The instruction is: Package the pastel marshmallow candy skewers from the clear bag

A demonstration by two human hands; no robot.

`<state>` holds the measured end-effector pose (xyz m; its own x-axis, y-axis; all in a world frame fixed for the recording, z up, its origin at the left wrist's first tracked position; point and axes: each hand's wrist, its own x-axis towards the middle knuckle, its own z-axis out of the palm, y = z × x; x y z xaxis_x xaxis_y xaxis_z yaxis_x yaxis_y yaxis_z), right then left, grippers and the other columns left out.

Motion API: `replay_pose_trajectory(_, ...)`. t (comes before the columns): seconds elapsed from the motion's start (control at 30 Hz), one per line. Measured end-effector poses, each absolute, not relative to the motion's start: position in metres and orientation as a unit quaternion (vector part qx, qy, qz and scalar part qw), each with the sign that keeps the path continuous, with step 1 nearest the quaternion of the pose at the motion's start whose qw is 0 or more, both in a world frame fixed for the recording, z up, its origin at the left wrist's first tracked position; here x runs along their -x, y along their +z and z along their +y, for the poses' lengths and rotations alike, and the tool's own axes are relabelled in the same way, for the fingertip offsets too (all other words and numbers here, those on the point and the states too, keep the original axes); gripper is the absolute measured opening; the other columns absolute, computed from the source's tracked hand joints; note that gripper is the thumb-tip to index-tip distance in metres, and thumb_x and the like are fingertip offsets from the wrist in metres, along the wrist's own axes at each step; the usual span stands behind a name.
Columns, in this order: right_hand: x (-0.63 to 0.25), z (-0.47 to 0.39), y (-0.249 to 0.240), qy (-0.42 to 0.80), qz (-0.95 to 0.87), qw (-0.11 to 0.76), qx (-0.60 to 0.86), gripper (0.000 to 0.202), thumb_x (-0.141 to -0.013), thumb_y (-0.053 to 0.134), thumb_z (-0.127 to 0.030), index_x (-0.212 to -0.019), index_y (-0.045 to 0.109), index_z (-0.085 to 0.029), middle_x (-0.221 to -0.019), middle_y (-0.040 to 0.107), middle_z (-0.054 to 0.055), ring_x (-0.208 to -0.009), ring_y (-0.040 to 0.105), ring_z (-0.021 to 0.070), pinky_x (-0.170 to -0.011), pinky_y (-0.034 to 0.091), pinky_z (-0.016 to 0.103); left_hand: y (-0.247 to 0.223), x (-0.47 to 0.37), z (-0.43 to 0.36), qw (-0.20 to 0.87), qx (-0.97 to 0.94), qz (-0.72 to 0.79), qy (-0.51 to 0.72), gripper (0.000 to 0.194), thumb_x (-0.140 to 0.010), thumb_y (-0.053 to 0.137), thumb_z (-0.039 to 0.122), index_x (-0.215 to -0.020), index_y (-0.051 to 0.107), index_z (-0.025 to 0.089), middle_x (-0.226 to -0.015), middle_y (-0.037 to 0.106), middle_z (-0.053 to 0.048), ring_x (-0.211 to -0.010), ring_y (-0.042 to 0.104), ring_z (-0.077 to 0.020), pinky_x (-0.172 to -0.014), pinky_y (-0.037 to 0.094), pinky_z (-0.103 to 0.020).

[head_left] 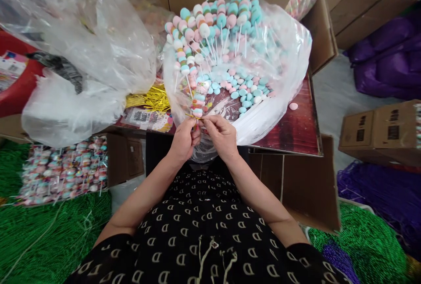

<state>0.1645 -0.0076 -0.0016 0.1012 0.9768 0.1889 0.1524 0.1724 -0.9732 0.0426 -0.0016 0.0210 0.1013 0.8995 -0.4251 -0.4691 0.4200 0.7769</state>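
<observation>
Your left hand (187,140) is closed around the gathered lower end of a wrapped candy skewer (198,99), and your right hand (221,137) has its thumb and forefinger pinched on one end of a gold tie (194,117) that crosses the wrapper at that spot. The skewer points away from you, pink, white and blue pieces showing through the clear film, just over the near edge of the dark red counter (304,119). Beyond your hands, a large clear bag (289,51) lies spread open, with bare skewers (226,12) stacked toward its far side and loose candies (248,93) scattered nearer you. To the left of the bag you have a heap of gold strips (153,98) beside printed packets (148,118). One pink candy (293,106) sits alone near the counter's right side.
</observation>
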Motion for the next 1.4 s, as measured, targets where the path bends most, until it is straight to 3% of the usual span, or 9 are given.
replay_pose_trajectory(0.33, -0.171, -0.011, -0.003, 0.405, -0.508, 0.517, 0.557, 0.019, -0.086, 0.073, -0.042, -0.081, 0.076, -0.023, -0.078, 0.075, 0.001, -0.072, 0.064, 0.0157, -0.071, 0.052, 0.03, 0.022, -0.047, -0.009, 0.689, -0.287, 0.452, 0.489, 0.018, -0.08, 0.064, 0.029, -0.07, 0.055, 0.018, -0.05, 0.035, 0.009, -0.04, 0.027, -0.004, -0.039, 0.023, -0.017)
replay_pose_trajectory(0.47, -0.177, -0.01, 0.0, 0.515, -0.469, 0.509, 0.506, 0.034, -0.083, 0.078, -0.054, -0.074, 0.069, -0.022, -0.072, 0.071, -0.001, -0.068, 0.062, 0.0138, -0.071, 0.054, 0.03, 0.027, -0.043, -0.012, 0.731, -0.304, 0.411, 0.452, 0.019, -0.079, 0.065, 0.03, -0.067, 0.06, 0.017, -0.047, 0.031, 0.009, -0.036, 0.026, -0.0039, -0.039, 0.021, -0.018)
replay_pose_trajectory(0.53, -0.183, -0.009, 0.003, 0.57, -0.455, 0.507, 0.46, 0.038, -0.078, 0.082, -0.059, -0.076, 0.07, -0.023, -0.077, 0.074, -0.001, -0.076, 0.067, 0.0155, -0.081, 0.059, 0.032, 0.03, -0.04, -0.013, 0.772, -0.301, 0.38, 0.41, 0.02, -0.08, 0.065, 0.031, -0.066, 0.061, 0.017, -0.045, 0.028, 0.01, -0.034, 0.024, -0.0038, -0.038, 0.02, -0.018)
replay_pose_trajectory(0.63, -0.194, -0.008, 0.009, 0.628, -0.454, 0.489, 0.399, 0.047, -0.072, 0.087, -0.061, -0.103, 0.077, -0.027, -0.107, 0.08, 0.002, -0.102, 0.072, 0.0201, -0.096, 0.06, 0.037, 0.034, -0.036, -0.012, 0.84, -0.276, 0.328, 0.334, 0.025, -0.081, 0.064, 0.032, -0.061, 0.058, 0.017, -0.043, 0.022, 0.01, -0.032, 0.02, -0.0038, -0.037, 0.02, -0.018)
replay_pose_trajectory(0.7, -0.2, -0.008, 0.009, 0.666, -0.474, 0.449, 0.361, 0.054, -0.075, 0.085, -0.062, -0.116, 0.077, -0.028, -0.12, 0.079, 0.005, -0.113, 0.072, 0.0224, -0.102, 0.059, 0.041, 0.036, -0.036, -0.012, 0.873, -0.251, 0.3, 0.292, 0.028, -0.081, 0.063, 0.031, -0.058, 0.055, 0.018, -0.042, 0.021, 0.01, -0.031, 0.019, -0.0041, -0.035, 0.02, -0.018)
replay_pose_trajectory(0.8, -0.205, -0.006, 0.0, 0.69, -0.484, 0.417, 0.34, 0.05, -0.077, 0.083, -0.064, -0.106, 0.081, -0.023, -0.106, 0.082, 0.006, -0.107, 0.074, 0.0232, -0.101, 0.06, 0.042, 0.038, -0.035, -0.011, 0.895, -0.221, 0.281, 0.266, 0.03, -0.084, 0.062, 0.029, -0.059, 0.054, 0.017, -0.043, 0.022, 0.009, -0.031, 0.019, -0.0042, -0.035, 0.02, -0.018)
replay_pose_trajectory(1.0, -0.203, -0.001, -0.018, 0.669, -0.407, 0.495, 0.376, 0.034, -0.067, 0.095, -0.052, -0.081, 0.08, -0.025, -0.085, 0.079, -0.002, -0.084, 0.071, 0.0157, -0.089, 0.06, 0.032, 0.039, -0.035, -0.011, 0.896, -0.204, 0.277, 0.282, 0.039, -0.101, 0.044, 0.025, -0.067, 0.06, 0.015, -0.047, 0.024, 0.009, -0.033, 0.018, -0.0046, -0.035, 0.025, -0.016)
replay_pose_trajectory(1.2, -0.2, -0.001, -0.01, 0.735, -0.404, 0.445, 0.312, 0.038, -0.075, 0.09, -0.054, -0.098, 0.084, -0.025, -0.097, 0.081, 0.001, -0.096, 0.073, 0.0165, -0.101, 0.056, 0.031, 0.041, -0.038, -0.012, 0.907, -0.169, 0.263, 0.283, 0.049, -0.102, 0.029, 0.02, -0.06, 0.054, 0.017, -0.046, 0.018, 0.008, -0.032, 0.012, -0.0063, -0.033, 0.023, -0.017)
replay_pose_trajectory(1.4, -0.191, -0.002, -0.019, 0.734, -0.338, 0.488, 0.33, 0.036, -0.064, 0.096, -0.052, -0.078, 0.08, -0.023, -0.075, 0.078, -0.002, -0.072, 0.07, 0.014, -0.083, 0.06, 0.03, 0.04, -0.041, -0.015, 0.905, -0.153, 0.282, 0.28, 0.055, -0.105, 0.023, 0.02, -0.058, 0.052, 0.017, -0.044, 0.019, 0.008, -0.03, 0.014, -0.0063, -0.033, 0.023, -0.018)
